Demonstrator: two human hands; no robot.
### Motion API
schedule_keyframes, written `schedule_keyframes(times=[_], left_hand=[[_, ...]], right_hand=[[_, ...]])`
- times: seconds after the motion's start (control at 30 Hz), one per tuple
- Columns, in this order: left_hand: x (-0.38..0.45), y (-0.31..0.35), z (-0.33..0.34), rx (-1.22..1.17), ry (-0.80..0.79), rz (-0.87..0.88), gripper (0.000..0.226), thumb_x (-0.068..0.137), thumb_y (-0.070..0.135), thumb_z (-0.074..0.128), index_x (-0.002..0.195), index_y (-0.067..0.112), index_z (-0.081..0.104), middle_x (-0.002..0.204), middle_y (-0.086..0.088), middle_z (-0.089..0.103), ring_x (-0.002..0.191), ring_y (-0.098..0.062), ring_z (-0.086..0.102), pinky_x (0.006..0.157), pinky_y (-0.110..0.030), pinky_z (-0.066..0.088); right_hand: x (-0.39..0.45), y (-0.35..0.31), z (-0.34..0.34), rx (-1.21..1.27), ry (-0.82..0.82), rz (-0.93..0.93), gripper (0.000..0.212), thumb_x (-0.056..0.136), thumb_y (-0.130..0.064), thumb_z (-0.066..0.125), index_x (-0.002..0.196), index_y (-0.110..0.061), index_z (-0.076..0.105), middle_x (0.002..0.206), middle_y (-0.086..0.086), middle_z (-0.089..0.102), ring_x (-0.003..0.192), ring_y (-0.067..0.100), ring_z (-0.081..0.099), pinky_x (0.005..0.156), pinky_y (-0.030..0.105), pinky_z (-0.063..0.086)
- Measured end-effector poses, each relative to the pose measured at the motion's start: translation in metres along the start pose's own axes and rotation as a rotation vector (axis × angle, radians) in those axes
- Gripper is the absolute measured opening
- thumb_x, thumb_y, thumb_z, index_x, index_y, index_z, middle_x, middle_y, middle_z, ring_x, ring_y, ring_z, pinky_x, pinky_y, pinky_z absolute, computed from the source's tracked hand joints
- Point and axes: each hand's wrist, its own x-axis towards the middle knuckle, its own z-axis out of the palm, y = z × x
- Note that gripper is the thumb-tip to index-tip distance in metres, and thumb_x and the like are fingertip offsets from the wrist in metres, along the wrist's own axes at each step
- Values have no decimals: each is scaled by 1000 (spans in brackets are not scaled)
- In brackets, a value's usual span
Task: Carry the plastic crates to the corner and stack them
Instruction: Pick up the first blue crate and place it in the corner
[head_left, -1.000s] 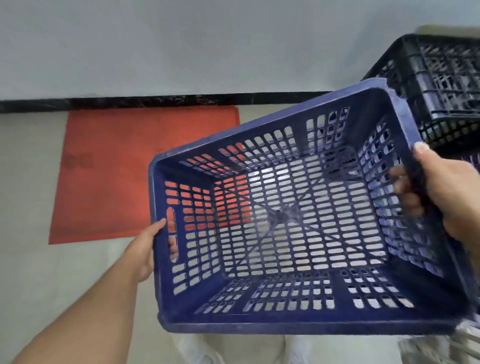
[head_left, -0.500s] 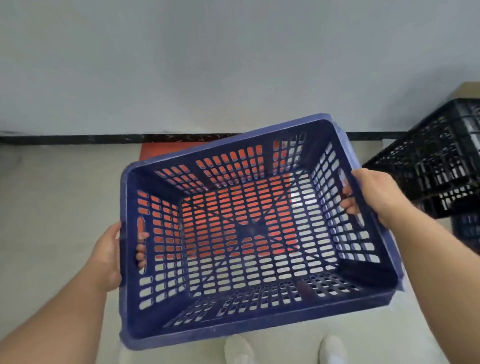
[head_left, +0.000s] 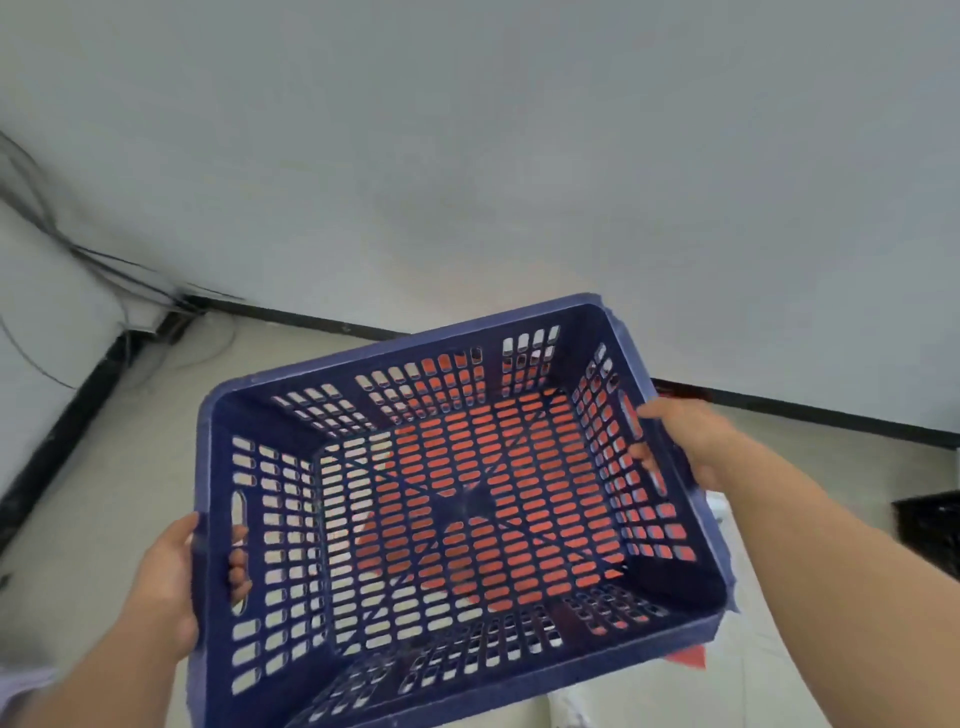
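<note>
An empty blue plastic crate (head_left: 363, 670) with slotted walls and floor hangs in front of me, above the floor, tilted slightly. My left hand (head_left: 171, 587) grips its left handle slot, fingers poking through to the inside. My right hand (head_left: 691, 447) grips the right wall at its handle. A red mat (head_left: 493, 499) on the floor shows through the crate's slots. A black crate (head_left: 930, 530) is partly in view at the right edge.
Two grey walls meet in a corner (head_left: 176, 306) at the far left, with a black skirting along both. Loose cables (head_left: 104, 265) run down the left wall into that corner. Pale floor lies between me and the corner.
The view has swung left, bringing the wall corner into sight. The black crate has slid to the right edge. Both hands keep their grip on the blue crate.
</note>
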Motion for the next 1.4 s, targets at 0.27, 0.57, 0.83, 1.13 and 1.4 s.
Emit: schedule_keyframes(times=[0.27,0.57,0.83,1.13,1.4], left_hand=[[30,55,-76,-169,215,50,45,94,45,37,81,7,58,42,-2,54,34,-15,51,37,-23,49],[103,110,-204,-196,288,-20,40,101,31,31,90,3,58,79,-19,61,73,-31,57,70,-41,46],[189,103,-280,-316,414,-182,45,101,33,28,91,3,59,74,-17,68,78,-31,60,74,-43,47],[306,58,-293,-564,552,-269,42,99,33,31,85,6,60,50,-6,67,67,-25,62,61,-35,43],[393,24,-279,-695,647,-325,39,98,34,31,82,10,57,47,-3,65,38,-12,61,62,-33,42]], right_hand=[[37,-99,132,-190,-177,-68,38,100,-33,42,77,-6,53,62,13,53,38,18,52,40,19,42],[54,-205,348,-356,-158,-272,24,100,-17,40,97,0,56,68,13,54,54,24,49,51,31,39],[90,-226,509,-479,-216,-318,24,100,-17,40,101,0,57,72,11,54,58,21,49,51,29,37],[177,-228,649,-632,-304,-382,29,99,-16,37,113,2,56,80,13,57,58,21,49,60,32,42],[251,-225,743,-716,-373,-439,34,99,-18,38,124,-1,54,81,9,58,63,17,51,55,25,42]])
